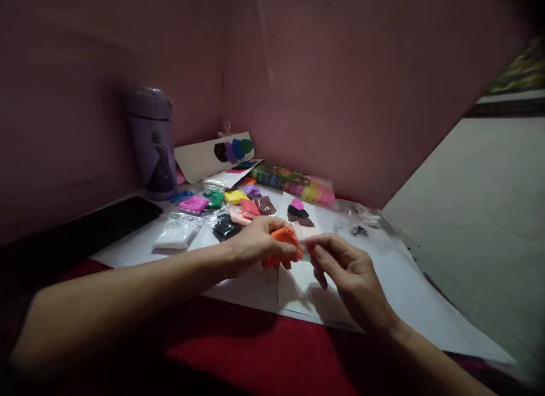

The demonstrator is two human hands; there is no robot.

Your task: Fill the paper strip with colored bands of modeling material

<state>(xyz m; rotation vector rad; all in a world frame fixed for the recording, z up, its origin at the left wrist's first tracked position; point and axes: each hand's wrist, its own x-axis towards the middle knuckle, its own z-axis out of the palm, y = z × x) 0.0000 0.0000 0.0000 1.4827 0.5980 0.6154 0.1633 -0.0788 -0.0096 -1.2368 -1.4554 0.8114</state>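
Note:
An orange packet of clay-like material (283,237) is gripped between the thumb and fingers of my left hand (258,243), above the white paper. My right hand (343,265) is just to its right, with thumb and forefinger pinched at the packet's clear plastic edge. Below and behind the hands lies a white sheet (300,294) bearing a pink patch (297,204) and dark patches (300,215). To the left of my left hand is a black packet (225,227).
Packets of pink (193,204), green (215,199) and brown (264,205) material lie behind the hands. A purple tumbler (152,143) stands at the back left, beside a black flat object (123,223). A long multicoloured pack (293,183) rests by the wall.

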